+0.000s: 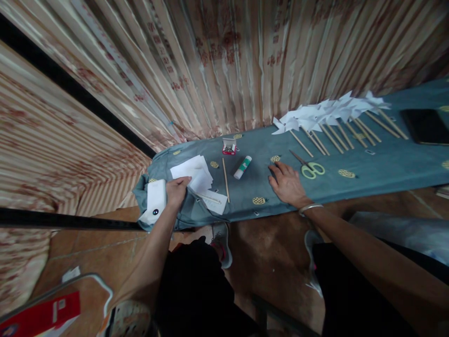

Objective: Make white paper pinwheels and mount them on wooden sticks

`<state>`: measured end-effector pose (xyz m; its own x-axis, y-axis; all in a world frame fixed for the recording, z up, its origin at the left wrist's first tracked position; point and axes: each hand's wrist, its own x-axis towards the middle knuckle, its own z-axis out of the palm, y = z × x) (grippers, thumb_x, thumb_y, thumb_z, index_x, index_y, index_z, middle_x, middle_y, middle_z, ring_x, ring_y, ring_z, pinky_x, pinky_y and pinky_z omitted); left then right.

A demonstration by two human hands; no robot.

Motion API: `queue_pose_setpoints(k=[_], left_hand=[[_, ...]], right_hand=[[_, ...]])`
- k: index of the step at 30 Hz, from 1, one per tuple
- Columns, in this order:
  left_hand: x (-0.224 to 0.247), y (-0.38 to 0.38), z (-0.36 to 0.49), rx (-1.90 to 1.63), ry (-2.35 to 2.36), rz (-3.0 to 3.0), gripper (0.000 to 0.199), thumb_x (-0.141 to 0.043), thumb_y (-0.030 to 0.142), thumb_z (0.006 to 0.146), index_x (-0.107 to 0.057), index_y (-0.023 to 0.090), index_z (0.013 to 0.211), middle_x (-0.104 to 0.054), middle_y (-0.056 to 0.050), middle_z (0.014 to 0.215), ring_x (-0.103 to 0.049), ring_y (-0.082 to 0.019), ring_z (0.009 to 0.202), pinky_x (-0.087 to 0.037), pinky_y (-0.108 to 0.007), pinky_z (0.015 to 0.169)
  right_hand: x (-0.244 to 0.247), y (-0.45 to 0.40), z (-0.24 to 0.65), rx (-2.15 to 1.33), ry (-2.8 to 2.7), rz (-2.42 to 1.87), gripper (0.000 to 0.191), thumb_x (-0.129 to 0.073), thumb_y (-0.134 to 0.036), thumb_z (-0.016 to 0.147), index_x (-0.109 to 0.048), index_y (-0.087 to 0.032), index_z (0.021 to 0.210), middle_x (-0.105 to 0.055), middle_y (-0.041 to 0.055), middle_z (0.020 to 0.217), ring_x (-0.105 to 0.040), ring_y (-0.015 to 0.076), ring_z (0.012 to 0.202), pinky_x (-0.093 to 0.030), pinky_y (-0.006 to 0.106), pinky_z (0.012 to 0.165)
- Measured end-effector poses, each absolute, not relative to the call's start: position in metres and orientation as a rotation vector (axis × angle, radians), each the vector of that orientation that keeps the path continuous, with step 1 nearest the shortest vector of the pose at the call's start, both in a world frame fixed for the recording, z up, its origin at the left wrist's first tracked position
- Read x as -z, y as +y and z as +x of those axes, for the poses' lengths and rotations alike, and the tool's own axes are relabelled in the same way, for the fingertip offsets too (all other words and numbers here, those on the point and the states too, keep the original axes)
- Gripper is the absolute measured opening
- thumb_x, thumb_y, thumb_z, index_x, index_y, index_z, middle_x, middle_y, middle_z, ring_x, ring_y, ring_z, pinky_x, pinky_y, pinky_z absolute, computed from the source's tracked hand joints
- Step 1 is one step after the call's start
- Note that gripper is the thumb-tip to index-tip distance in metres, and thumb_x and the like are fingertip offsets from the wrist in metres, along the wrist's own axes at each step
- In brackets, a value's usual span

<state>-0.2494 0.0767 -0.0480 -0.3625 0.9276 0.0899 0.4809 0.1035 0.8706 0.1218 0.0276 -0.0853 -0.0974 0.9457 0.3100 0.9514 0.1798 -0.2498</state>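
My left hand (pixel 177 191) is closed at the left end of the bed-like surface, fingers gripping a raised fold of the green tablecloth (pixel 242 213). That fold overlaps the stack of white paper (pixel 191 166) beside the hand. A ruler (pixel 211 199) lies on a lower sheet. My right hand (pixel 288 185) rests palm down on the cloth, fingers spread, holding nothing. Scissors with light green handles (pixel 313 171) lie just right of it. Between my hands are a glue stick (pixel 242 167), a wooden stick (pixel 225 180) and an open small red box of pins (pixel 229 147).
White paper pinwheels (pixel 315 115) on wooden sticks lie in a row at the back right. A dark phone (pixel 428 125) is beyond them. A white device (pixel 156 201) stands at the left edge. Pleated curtains (pixel 228 61) hang behind. A red package (pixel 42 313) is at lower left.
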Motion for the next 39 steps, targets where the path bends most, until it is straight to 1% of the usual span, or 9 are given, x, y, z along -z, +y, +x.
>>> queue_pose_setpoints(k=[6, 11, 16, 19, 24, 26, 30, 34, 39], left_hand=[[0.018, 0.064, -0.233, -1.417, 1.808, 1.219, 0.029, -0.071, 0.033, 0.068, -0.076, 0.012, 0.088, -0.072, -0.001, 0.068, -0.065, -0.016, 0.065, -0.053, -0.029, 0.069], [-0.010, 0.026, -0.160, -1.420, 1.535, 1.618, 0.021, -0.071, 0.035, 0.075, -0.077, 0.017, 0.085, -0.076, -0.004, 0.085, -0.069, -0.019, 0.077, -0.056, -0.031, 0.077], [0.029, -0.001, -0.078, -1.074, 1.111, 2.080, 0.020, -0.058, 0.029, 0.089, -0.076, 0.019, 0.092, -0.076, -0.007, 0.097, -0.070, -0.019, 0.095, -0.055, -0.034, 0.090], [0.058, -0.001, -0.058, -0.988, 1.078, 2.142, 0.022, -0.055, 0.029, 0.091, -0.075, 0.018, 0.094, -0.076, -0.009, 0.097, -0.071, -0.020, 0.097, -0.057, -0.035, 0.090], [0.068, 0.013, -0.049, -0.927, 1.086, 2.142, 0.023, -0.053, 0.029, 0.092, -0.073, 0.019, 0.098, -0.075, -0.009, 0.101, -0.070, -0.020, 0.097, -0.056, -0.034, 0.091], [0.064, 0.015, -0.043, -0.891, 1.110, 2.109, 0.024, -0.052, 0.030, 0.093, -0.073, 0.019, 0.099, -0.075, -0.008, 0.102, -0.071, -0.020, 0.096, -0.056, -0.034, 0.091], [0.056, 0.010, -0.034, -0.821, 1.075, 2.005, 0.024, -0.050, 0.028, 0.094, -0.071, 0.021, 0.101, -0.075, -0.006, 0.103, -0.071, -0.018, 0.095, -0.055, -0.030, 0.089], [0.053, 0.002, -0.032, -0.802, 1.048, 1.901, 0.022, -0.050, 0.026, 0.094, -0.070, 0.020, 0.099, -0.075, -0.005, 0.102, -0.070, -0.017, 0.094, -0.055, -0.027, 0.088], [0.054, 0.006, -0.034, -0.815, 1.146, 1.855, 0.025, -0.054, 0.028, 0.092, -0.066, 0.021, 0.112, -0.072, -0.006, 0.107, -0.069, -0.018, 0.095, -0.055, -0.030, 0.088]], right_hand=[[0.089, 0.029, 0.123, 0.025, -2.068, -1.781, 0.046, -0.035, -0.033, 0.093, -0.053, -0.013, 0.130, -0.051, 0.0189, 0.138, -0.046, 0.0353, 0.122, -0.041, 0.051, 0.094], [0.088, 0.029, 0.123, -0.011, -2.025, -1.764, 0.045, -0.037, -0.033, 0.093, -0.054, -0.013, 0.129, -0.051, 0.0188, 0.139, -0.047, 0.0353, 0.123, -0.041, 0.052, 0.095], [0.093, 0.029, 0.129, -0.151, -1.951, -1.647, 0.048, -0.042, -0.026, 0.089, -0.049, -0.010, 0.134, -0.049, 0.0201, 0.141, -0.046, 0.0343, 0.129, -0.041, 0.052, 0.101], [0.097, 0.031, 0.138, -0.229, -1.899, -1.532, 0.053, -0.042, -0.018, 0.085, -0.044, -0.009, 0.137, -0.050, 0.0201, 0.140, -0.044, 0.0303, 0.133, -0.039, 0.050, 0.107], [0.084, 0.031, 0.165, -0.333, -1.798, -1.513, 0.059, -0.037, -0.010, 0.081, -0.041, -0.018, 0.140, -0.051, 0.0135, 0.140, -0.045, 0.0243, 0.134, -0.040, 0.047, 0.109], [0.071, 0.024, 0.175, -0.379, -1.865, -1.481, 0.061, -0.041, -0.010, 0.078, -0.044, -0.020, 0.138, -0.046, 0.0110, 0.145, -0.039, 0.0263, 0.138, -0.035, 0.049, 0.112], [0.051, 0.003, 0.184, -0.568, -1.955, -1.440, 0.045, -0.054, -0.019, 0.079, -0.058, -0.025, 0.123, -0.041, 0.0081, 0.150, -0.043, 0.0294, 0.135, -0.041, 0.049, 0.107], [0.052, -0.008, 0.178, -0.782, -1.846, -1.358, 0.011, -0.064, -0.031, 0.083, -0.069, -0.025, 0.091, -0.066, 0.0071, 0.121, -0.062, 0.0248, 0.112, -0.048, 0.044, 0.099], [0.064, 0.007, 0.169, -0.852, -1.654, -1.367, 0.011, -0.064, -0.033, 0.084, -0.071, -0.024, 0.087, -0.073, 0.0057, 0.100, -0.067, 0.0219, 0.096, -0.053, 0.040, 0.089]])
